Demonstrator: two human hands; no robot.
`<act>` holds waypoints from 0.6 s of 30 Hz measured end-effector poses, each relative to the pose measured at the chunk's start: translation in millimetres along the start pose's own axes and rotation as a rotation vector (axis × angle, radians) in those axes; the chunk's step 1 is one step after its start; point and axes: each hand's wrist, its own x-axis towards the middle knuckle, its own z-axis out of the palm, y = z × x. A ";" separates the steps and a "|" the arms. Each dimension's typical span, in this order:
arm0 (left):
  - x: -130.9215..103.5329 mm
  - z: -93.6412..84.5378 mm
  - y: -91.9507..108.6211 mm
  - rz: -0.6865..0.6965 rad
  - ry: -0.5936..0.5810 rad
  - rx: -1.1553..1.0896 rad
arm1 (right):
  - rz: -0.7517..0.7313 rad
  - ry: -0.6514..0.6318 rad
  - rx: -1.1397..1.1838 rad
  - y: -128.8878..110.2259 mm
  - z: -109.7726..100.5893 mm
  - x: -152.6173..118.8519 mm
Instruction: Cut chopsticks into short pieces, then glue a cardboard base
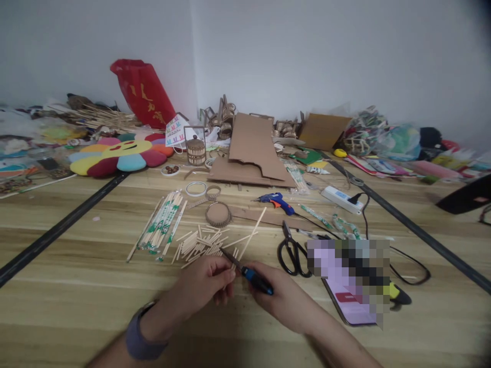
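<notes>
Trimming a thin stick with a blue-handled cutter at the near edge of the table.

You are gripping the blue-handled cutter (251,276) in your right hand (282,296), fingers wrapped closed around its handle, its dark tip pointing up-left towards your left hand (205,286). That hand is pinching closed on what looks like a small wooden stick, though your fingers are hiding most of it. You are working just in front of the pile of cut sticks (203,243), with the green-wrapped chopsticks (163,225) lying to the left and the black scissors (293,253) to the right. Judging by this, you are mid-cut; the next move is calling for a steady pinch and the blade kept clear of your left fingertips.
</notes>
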 end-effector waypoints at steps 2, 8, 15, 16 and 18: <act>-0.3 0.7 0.9 0.019 0.009 0.010 | -0.007 -0.016 0.021 0.9 -2.2 -0.3; -3.5 4.4 5.5 0.011 -0.019 0.006 | 0.067 -0.161 0.329 0.5 -13.9 -2.0; -1.1 4.2 2.8 -0.032 -0.011 -0.027 | 0.091 -0.157 0.367 -3.5 -12.4 -1.5; -0.8 4.1 3.1 -0.033 -0.007 -0.021 | 0.078 -0.147 0.334 -3.2 -11.8 -1.3; -0.4 4.1 4.0 -0.028 -0.004 -0.008 | 0.055 -0.133 0.276 -2.4 -10.8 -1.0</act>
